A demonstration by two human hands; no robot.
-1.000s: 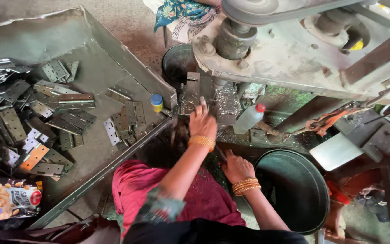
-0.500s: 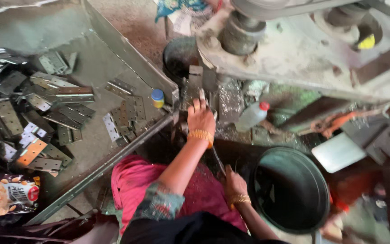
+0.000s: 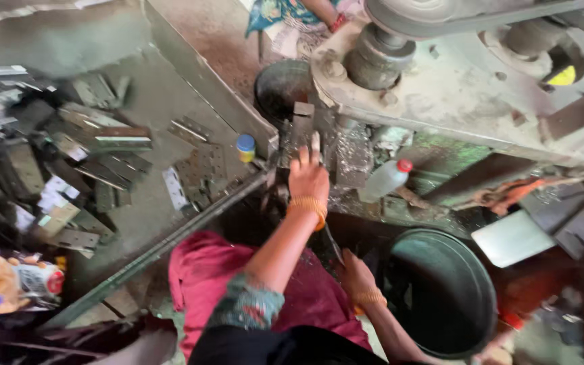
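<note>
My left hand [image 3: 307, 174], with orange bangles at the wrist, is stretched forward with its fingers spread flat on the dark metal block [image 3: 301, 128] of the grey press machine [image 3: 468, 94]. Nothing shows clearly in its grip. My right hand [image 3: 356, 270] is lower, beside my pink-clad lap, with its fingers closed on a thin metal rod [image 3: 331, 242] that points up towards the press bed. A small flat hinge plate [image 3: 174, 188] lies near the edge of the tray on my left.
A sloping metal tray [image 3: 170, 74] at left holds several hinge plates and a small blue-lidded jar [image 3: 245, 147]. A clear bottle with a red cap [image 3: 383, 180] lies on the press bed. Dark round tubs stand at right [image 3: 441, 297] and behind [image 3: 280, 84]. A snack packet [image 3: 8, 280] lies lower left. Another person's arm [image 3: 319, 12] shows at top.
My left hand has reached further forward onto the press block. My right hand has dropped from beside it to near my lap next to the tub.
</note>
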